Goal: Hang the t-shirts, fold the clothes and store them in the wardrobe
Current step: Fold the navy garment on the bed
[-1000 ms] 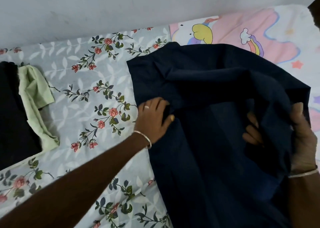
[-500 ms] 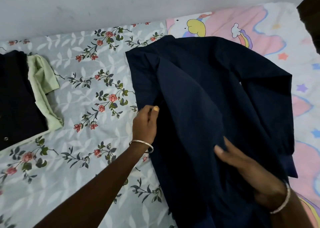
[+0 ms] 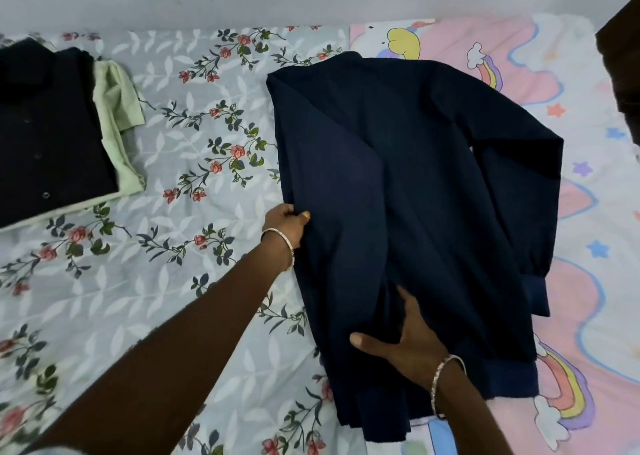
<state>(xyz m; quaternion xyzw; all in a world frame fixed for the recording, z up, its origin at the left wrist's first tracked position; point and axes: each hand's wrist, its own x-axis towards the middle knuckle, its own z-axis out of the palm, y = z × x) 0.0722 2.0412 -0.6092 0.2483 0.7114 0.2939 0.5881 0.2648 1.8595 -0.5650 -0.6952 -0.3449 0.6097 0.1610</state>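
A dark navy long-sleeved garment [image 3: 433, 177] lies spread on the bed, its left side folded inward and its right sleeve lying down its right edge. My left hand [image 3: 287, 224] pinches the garment's left edge about halfway down. My right hand [image 3: 405, 340] rests on the lower middle of the garment, thumb out to the left, with some fingers tucked under a fold of the cloth.
A folded black buttoned shirt [image 3: 45, 132] lies on a pale green garment [image 3: 119, 108] at the far left. The bed has a floral sheet [image 3: 173, 281] and a pink rainbow sheet [image 3: 588, 212]. A grey wall runs behind; something dark [image 3: 623, 56] stands at the right edge.
My right hand let go of the raised bundle of cloth and came down onto the lower middle. The garment now lies flatter. My left hand slid down to the left edge.
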